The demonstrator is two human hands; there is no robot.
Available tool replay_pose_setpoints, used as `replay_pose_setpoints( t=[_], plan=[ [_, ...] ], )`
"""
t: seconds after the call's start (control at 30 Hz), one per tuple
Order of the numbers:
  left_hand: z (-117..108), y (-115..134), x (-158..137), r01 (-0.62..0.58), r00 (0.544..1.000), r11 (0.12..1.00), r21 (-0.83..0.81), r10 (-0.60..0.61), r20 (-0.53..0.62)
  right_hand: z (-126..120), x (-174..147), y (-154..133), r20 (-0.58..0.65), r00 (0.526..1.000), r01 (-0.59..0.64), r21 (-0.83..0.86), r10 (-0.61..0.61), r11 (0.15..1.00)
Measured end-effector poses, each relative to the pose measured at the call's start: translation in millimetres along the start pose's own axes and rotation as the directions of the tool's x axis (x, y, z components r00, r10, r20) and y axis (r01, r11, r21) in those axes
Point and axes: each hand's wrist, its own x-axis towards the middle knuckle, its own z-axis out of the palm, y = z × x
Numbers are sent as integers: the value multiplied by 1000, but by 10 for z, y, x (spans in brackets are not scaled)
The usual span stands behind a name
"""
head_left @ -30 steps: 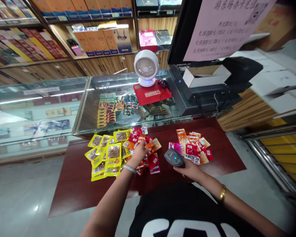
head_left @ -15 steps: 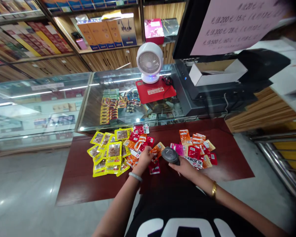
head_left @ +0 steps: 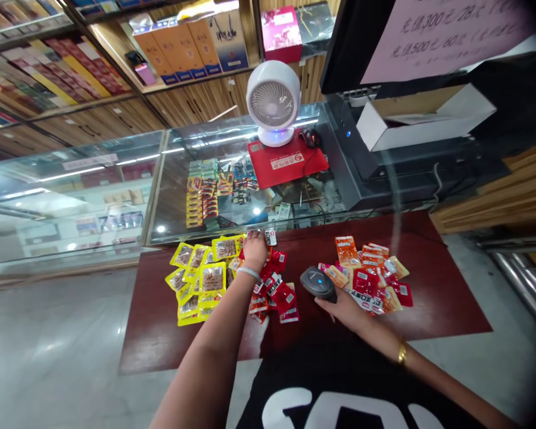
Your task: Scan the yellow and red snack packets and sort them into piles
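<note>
My left hand (head_left: 255,250) lies over a red snack packet (head_left: 271,238) at the far end of the middle pile, its fingers spread across the top; the fingertips are partly hidden. My right hand (head_left: 346,308) is wrapped round the handle of a dark grey barcode scanner (head_left: 318,282), whose small blue light is lit. Between the hands lies the rest of the middle pile of red and orange packets (head_left: 282,296). Yellow snack packets (head_left: 212,277) overlap in a heap left of my left hand. Beyond the scanner, an orange packet (head_left: 336,275) rests on a right-hand pile of mixed packets (head_left: 365,281).
The dark red table (head_left: 156,342) adjoins a glass display counter (head_left: 161,229). On the glass stand a white fan (head_left: 274,101), a red mat (head_left: 279,170) and a mouse (head_left: 310,137). An open white box (head_left: 429,128) sits on dark equipment beneath a monitor (head_left: 348,47).
My left hand has let go of an orange packet, now on the right-hand pile, and has moved back to the far end of the middle pile. The scanner stays in my right hand.
</note>
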Motion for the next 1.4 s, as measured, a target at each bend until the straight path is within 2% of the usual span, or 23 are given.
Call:
replay_pose_setpoints(
  t=[0.1,0.3,0.37,0.43,0.53,0.6,0.67,0.8,0.87,0.93,1.03,1.1,1.13,1.2,1.23,1.3,1.4],
  plan=[
    [-16,-62,4,-27,996,996,84,20,84,7,39,17,32,999,4,14,-5,1000],
    [-63,79,-241,4,989,993,117,-21,146,-9,68,23,57,998,2,22,-4,1000],
    [-88,106,-311,29,977,999,26,-34,209,-6,47,3,92,995,31,29,-33,999],
    [-88,126,-384,91,969,987,-133,-57,241,5,11,-22,134,989,52,42,-58,998],
    [-27,170,-510,162,970,898,-410,-68,234,26,-55,-56,184,981,61,51,-70,997],
    [34,204,-588,177,973,828,-532,-65,224,29,-93,-68,191,977,84,46,-91,995],
    [82,229,-647,183,975,795,-578,-70,212,18,-127,-66,173,980,97,30,-101,995],
    [114,269,-700,180,977,807,-562,-80,198,-21,-195,-24,104,993,49,-23,-47,999],
    [127,337,-714,178,978,784,-595,-73,196,-32,-229,4,88,996,37,-40,-34,998],
    [152,456,-731,153,977,740,-655,-16,211,-32,-255,29,91,995,46,-44,-41,998],
    [187,634,-781,86,958,682,-726,144,249,-23,-267,58,104,993,61,-34,-57,998],
    [182,654,-837,23,947,732,-681,202,249,-21,-259,70,107,993,54,-43,-50,998],
    [168,621,-874,-23,945,794,-607,216,247,-22,-253,73,111,993,51,-51,-45,997],
    [125,494,-960,-119,943,930,-348,215,253,-26,-245,77,125,991,49,-64,-41,997],
    [101,418,-1004,-161,941,966,-202,212,264,-28,-244,79,135,990,48,-67,-38,997],
    [60,284,-1081,-233,929,972,7,220,297,-28,-251,85,155,988,35,-73,-23,997],
    [30,193,-1135,-308,911,947,93,265,316,-25,-280,110,164,986,15,-80,-2,997]
  ],
)
